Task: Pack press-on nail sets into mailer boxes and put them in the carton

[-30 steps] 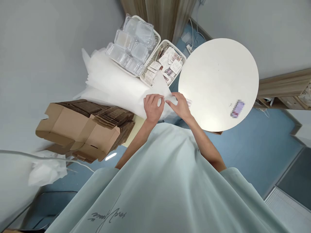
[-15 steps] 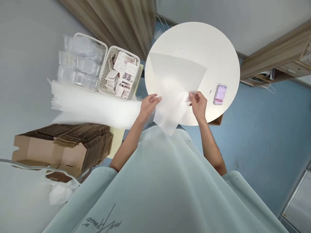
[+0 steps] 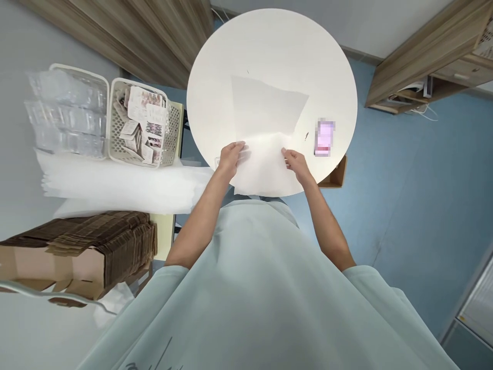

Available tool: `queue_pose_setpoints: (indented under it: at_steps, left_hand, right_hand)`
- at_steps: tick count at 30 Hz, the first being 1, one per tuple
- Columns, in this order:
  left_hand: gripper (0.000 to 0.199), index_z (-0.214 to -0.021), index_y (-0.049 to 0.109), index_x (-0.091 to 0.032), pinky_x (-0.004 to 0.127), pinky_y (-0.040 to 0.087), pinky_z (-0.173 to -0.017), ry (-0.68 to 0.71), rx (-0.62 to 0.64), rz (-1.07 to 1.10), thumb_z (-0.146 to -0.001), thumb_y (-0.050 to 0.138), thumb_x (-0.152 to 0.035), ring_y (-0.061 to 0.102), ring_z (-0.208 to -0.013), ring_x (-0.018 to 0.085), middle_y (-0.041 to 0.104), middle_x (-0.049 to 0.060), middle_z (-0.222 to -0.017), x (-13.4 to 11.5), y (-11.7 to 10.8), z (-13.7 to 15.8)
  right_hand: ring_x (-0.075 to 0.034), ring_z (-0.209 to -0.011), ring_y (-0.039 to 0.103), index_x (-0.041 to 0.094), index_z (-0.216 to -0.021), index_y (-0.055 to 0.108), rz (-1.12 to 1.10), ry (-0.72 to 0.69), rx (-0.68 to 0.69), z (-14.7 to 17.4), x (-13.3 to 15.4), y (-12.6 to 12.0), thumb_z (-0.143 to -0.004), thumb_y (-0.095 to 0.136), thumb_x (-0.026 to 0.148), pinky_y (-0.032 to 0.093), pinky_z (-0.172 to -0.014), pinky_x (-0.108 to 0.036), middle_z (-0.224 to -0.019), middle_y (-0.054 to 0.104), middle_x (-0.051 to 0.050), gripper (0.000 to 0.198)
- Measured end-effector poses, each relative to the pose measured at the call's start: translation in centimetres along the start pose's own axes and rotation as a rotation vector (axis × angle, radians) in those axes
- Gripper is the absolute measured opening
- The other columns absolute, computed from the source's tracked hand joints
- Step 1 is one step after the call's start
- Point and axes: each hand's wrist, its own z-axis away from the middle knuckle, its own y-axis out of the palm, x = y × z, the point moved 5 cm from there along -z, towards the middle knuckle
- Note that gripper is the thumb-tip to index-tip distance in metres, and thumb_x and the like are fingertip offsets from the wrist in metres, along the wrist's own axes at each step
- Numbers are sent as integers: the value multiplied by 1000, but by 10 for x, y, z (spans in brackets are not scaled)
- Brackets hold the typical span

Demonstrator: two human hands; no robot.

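Observation:
A thin, white, translucent sheet, resembling foam wrap (image 3: 262, 159), hangs between my hands over the near part of the round white table (image 3: 331, 61). My left hand (image 3: 230, 158) pinches its left side, thumb and fingers together. At the right side, my right hand (image 3: 298, 163) closes thumb and fingertips on the sheet's edge. The lower end reaches past the table's near rim, close to my shirt. Beyond my hands a grey area lies on the tabletop; whether it is shadow or part of the sheet I cannot tell.
A blurred-out purple phone-like item (image 3: 324, 137) lies on the table's right. To the left are a basket of printed cards (image 3: 165, 123), a basket of clear plastic packs (image 3: 69, 115), a pile of white sheets (image 3: 119, 185) and stacked cardboard boxes (image 3: 127, 246). A wooden cabinet (image 3: 408, 56) stands right.
The sheet has gone from crumpled and gathered to spread flatter between my hands. My right hand has shifted slightly left. The whole view has shifted, with the table now further left.

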Motion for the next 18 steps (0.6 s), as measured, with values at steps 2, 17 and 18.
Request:
queue_pose_setpoints:
  at_steps: [2,17,18]
  left_hand:
    - [22,-101,72,-22,41,68,-102,-17,-34,-41,-96,84,-40,79,-108,23,81,11,-111,2,4,-12]
    - [8,-104,75,-20,36,63,-92,33,-96,-343,-98,71,-22,71,-82,17,78,6,-97,8,-28,-65]
    - [11,-107,75,-20,38,63,-95,55,-84,-415,-98,69,-22,73,-85,18,79,6,-99,8,-37,-67]
  right_hand:
    - [-17,-87,74,24,-96,69,-104,90,35,8,-12,6,-84,75,93,66,-82,-32,-100,78,-6,70]
    - [-16,-79,72,21,-86,69,-115,160,-158,-31,-54,9,-86,89,65,62,-81,-32,-87,79,-3,48]
    - [-16,-78,71,21,-84,69,-103,160,-171,-35,-57,10,-87,89,60,61,-81,-31,-85,78,-2,44]
